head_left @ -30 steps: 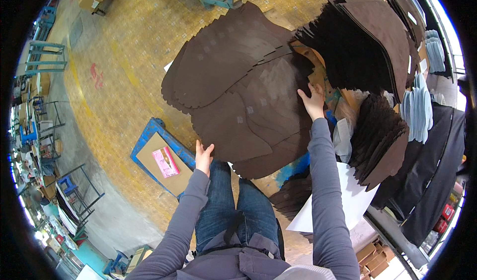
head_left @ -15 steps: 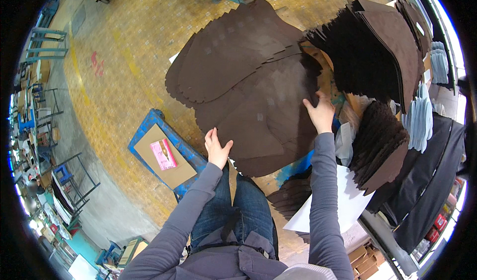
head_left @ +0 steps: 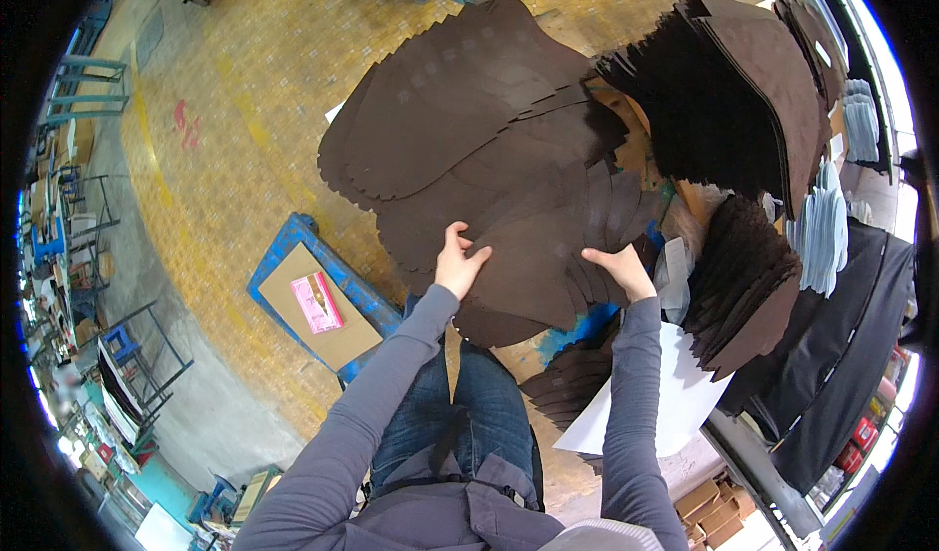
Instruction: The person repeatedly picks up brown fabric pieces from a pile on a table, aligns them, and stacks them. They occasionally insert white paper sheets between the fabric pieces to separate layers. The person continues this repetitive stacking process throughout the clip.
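Several dark brown cut sheets (head_left: 440, 131) with notched edges lie overlapped in front of me. On the near sheets rests my left hand (head_left: 457, 265), its thumb and index finger apart. At the right edge of the near sheets (head_left: 528, 267), my right hand (head_left: 626, 269) has its thumb on top, with its other fingers mostly hidden at the edge. Between and beyond my hands, the right edges of these sheets are fanned out in steps.
Tall dark brown stacks (head_left: 724, 91) stand at the right, with a lower fanned stack (head_left: 748, 277) nearer. White paper (head_left: 655, 395) lies beside my right forearm. At the left, a blue-framed stand (head_left: 284, 248) carries a cardboard sheet (head_left: 357, 341) and a pink box (head_left: 318, 303).
My left hand has moved right from the left edge onto the sheets. My right hand has shifted down along the right edge, where the sheets have spread into a fan.
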Available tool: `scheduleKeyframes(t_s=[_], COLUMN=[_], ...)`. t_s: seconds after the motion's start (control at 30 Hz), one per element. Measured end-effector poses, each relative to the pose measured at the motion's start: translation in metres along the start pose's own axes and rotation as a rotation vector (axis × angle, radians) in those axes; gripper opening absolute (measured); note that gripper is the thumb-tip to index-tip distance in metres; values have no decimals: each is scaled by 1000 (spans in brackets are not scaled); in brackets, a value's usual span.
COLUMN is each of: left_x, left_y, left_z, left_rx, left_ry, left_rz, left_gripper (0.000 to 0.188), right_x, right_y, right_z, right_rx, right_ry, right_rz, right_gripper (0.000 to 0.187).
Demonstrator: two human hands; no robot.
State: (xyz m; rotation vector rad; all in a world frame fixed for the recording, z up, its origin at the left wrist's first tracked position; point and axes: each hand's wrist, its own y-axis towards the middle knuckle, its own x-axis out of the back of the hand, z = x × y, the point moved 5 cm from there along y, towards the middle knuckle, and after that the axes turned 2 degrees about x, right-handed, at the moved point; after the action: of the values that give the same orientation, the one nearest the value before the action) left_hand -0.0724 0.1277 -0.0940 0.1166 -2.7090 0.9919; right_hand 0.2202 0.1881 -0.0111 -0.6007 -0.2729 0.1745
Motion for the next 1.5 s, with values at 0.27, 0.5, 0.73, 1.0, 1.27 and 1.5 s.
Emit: scheduleKeyframes(t_s=[0.27, 0.5, 0.73, 1.0, 1.27, 1.5], left_x=[-83, -33, -44, -127, -87, -20], left_y=[-10, -28, -111, -199, -166, -87], left_z=[-38, -49, -126, -220, -184, -13], left_rx=[53, -246, -689, -996, -575, -8], left_ry=[-220, -455, -130, -312, -145, -177], left_rz=[428, 138, 551, 886, 652, 256], left_gripper=[44, 23, 94, 95, 50, 36], right_x=[2, 1, 66, 77, 178, 318], right_y=[-41, -96, -164, -192, -282, -269], right_z=[-52, -51, -78, -3, 1, -136], right_rx=[-130, -10, 954, 1202, 546, -215], right_ry=[199, 414, 887, 1248, 954, -342], right_rz=[-124, -459, -226, -76, -1480, -1782], right_gripper=[51, 39, 55, 47, 60, 116])
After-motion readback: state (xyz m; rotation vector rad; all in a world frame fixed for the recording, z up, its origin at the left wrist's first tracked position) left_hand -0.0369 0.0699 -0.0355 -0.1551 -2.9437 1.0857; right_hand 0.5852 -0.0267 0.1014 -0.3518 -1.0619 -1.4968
